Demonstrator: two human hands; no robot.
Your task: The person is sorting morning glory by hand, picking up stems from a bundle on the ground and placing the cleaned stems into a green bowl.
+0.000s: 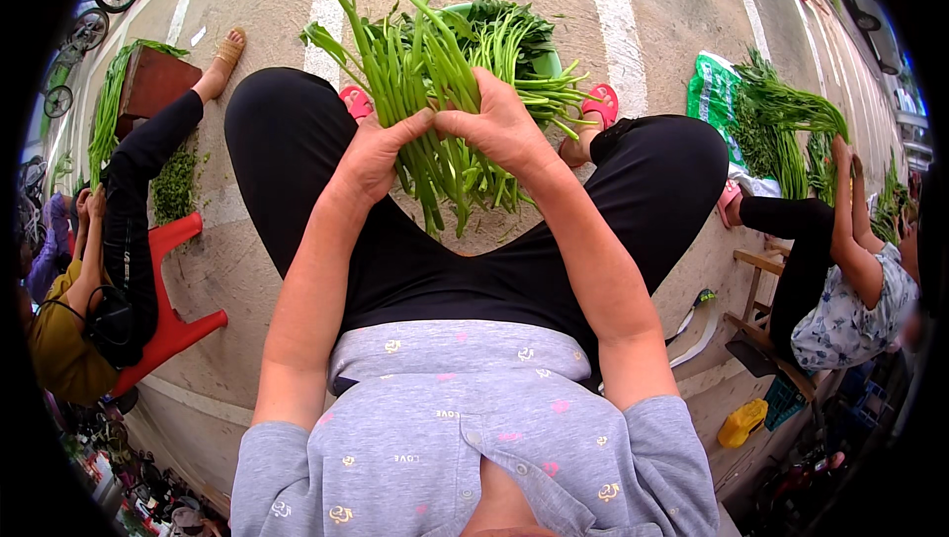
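Between my knees I hold a thick bunch of green vegetable stalks (pixel 420 78), its cut ends uneven. My left hand (pixel 379 154) is closed round its left side, and my right hand (pixel 501 125) grips its right side. My thumbs meet at the front of the bunch; most of my fingers are hidden behind the stalks. Just beyond, more leafy greens (pixel 509 38) lie heaped in a light green basin (pixel 549 64), stems sticking out over its near right side. The bunch partly hides this heap.
At the left, a person handles long greens beside a brown box (pixel 153 85) and a red plastic stool (pixel 168 310). On the right another person holds stalks over a pile of greens (pixel 781 132) by a green and white sack (pixel 714 97). A yellow object (pixel 742 423) lies on the pavement.
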